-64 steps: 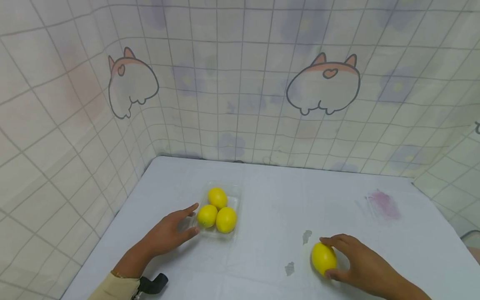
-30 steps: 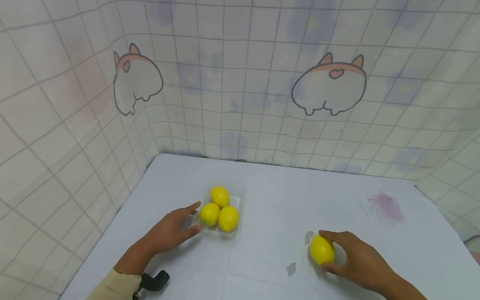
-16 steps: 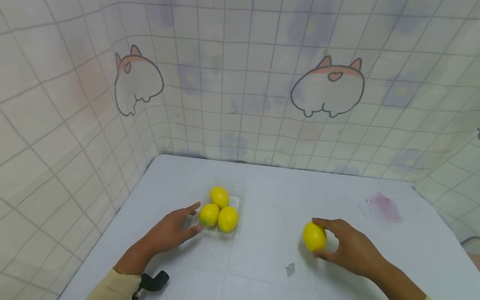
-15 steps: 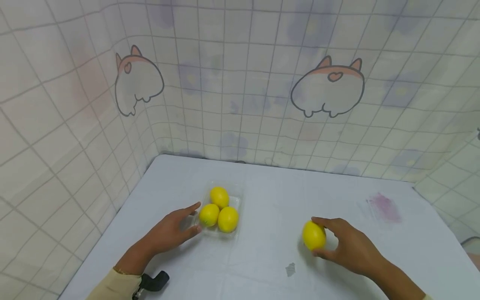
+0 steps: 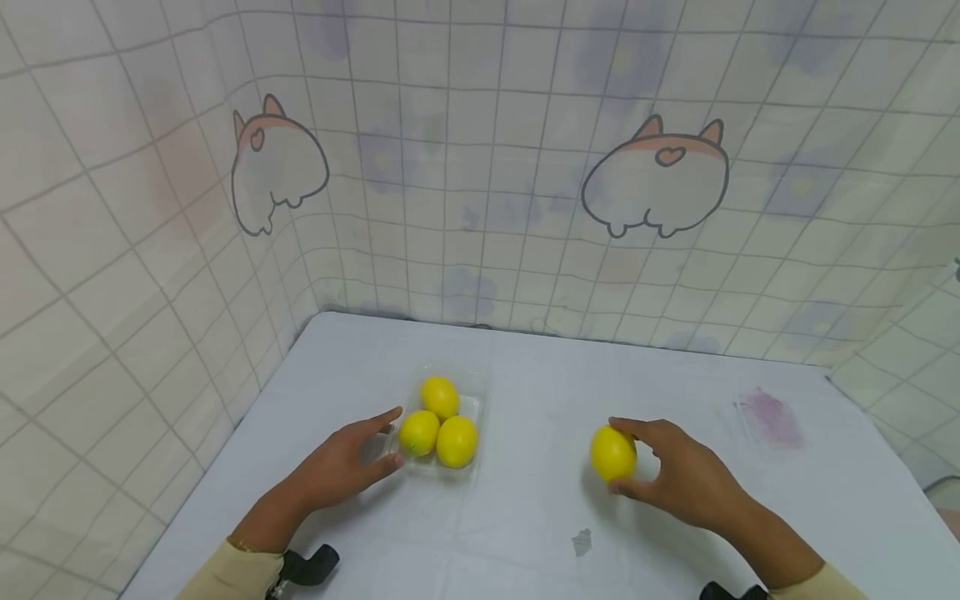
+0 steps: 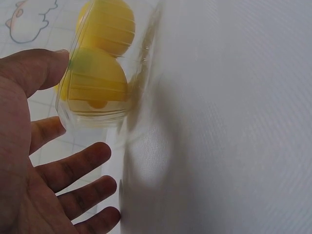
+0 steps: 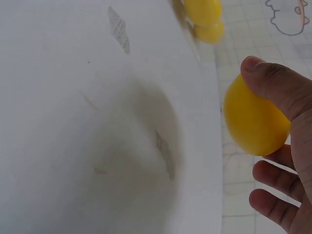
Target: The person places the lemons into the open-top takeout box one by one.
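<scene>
My right hand (image 5: 686, 475) pinches a yellow lemon (image 5: 613, 454) between thumb and fingers, holding it above the white table. In the right wrist view this lemon (image 7: 256, 117) sits under the thumb, with the lower fingers spread apart below. Three more lemons lie in a clear plastic container (image 5: 471, 407) left of the middle; one of them is the front lemon (image 5: 457, 442). Beside the container's left side is my left hand (image 5: 341, 462), its fingers relaxed and spread. The left wrist view shows its thumb (image 6: 51, 68) right at the clear wall, the other fingers extended below.
The white-covered table (image 5: 540, 533) bears a grey patch (image 5: 582, 542) near the front and a pink stain (image 5: 771, 417) at the right. A tiled-pattern curtain (image 5: 510, 167) with animal drawings closes off the back and left side.
My right hand has lifted the lemon off the table and carried it left and farther back. The left hand stays by the container, whose lemons have not moved.
</scene>
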`<state>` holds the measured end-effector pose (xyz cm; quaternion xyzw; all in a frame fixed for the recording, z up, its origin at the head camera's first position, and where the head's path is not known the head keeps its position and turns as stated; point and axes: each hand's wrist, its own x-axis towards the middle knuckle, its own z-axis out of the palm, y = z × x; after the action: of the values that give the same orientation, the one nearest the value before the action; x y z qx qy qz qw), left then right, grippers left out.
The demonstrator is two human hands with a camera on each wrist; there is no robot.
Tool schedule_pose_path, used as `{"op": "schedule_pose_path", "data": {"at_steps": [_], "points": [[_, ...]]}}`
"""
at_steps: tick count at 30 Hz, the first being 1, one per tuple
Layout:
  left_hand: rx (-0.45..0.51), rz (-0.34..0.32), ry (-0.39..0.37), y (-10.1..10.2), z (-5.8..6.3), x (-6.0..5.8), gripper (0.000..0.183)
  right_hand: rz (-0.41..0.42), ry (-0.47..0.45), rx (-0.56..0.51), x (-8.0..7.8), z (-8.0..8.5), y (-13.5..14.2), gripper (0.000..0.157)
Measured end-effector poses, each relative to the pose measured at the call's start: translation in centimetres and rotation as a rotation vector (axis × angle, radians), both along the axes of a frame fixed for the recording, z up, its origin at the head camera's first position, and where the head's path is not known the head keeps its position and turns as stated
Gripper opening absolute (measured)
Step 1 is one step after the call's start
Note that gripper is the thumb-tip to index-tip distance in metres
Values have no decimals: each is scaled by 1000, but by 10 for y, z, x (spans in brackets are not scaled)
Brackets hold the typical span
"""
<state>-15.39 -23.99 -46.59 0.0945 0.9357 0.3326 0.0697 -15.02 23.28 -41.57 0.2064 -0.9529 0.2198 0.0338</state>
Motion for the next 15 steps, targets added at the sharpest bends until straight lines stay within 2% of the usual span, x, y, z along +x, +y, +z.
{"op": "schedule_pose_path", "data": {"at_steps": [7,15], "points": [[-4,-8,10,-1,-1,0,77,0,-33,-21,-10,3,-9,80],[-6,1,0,0,1,0,77,28,-23,-38,-23,-1,-19,80]]}}
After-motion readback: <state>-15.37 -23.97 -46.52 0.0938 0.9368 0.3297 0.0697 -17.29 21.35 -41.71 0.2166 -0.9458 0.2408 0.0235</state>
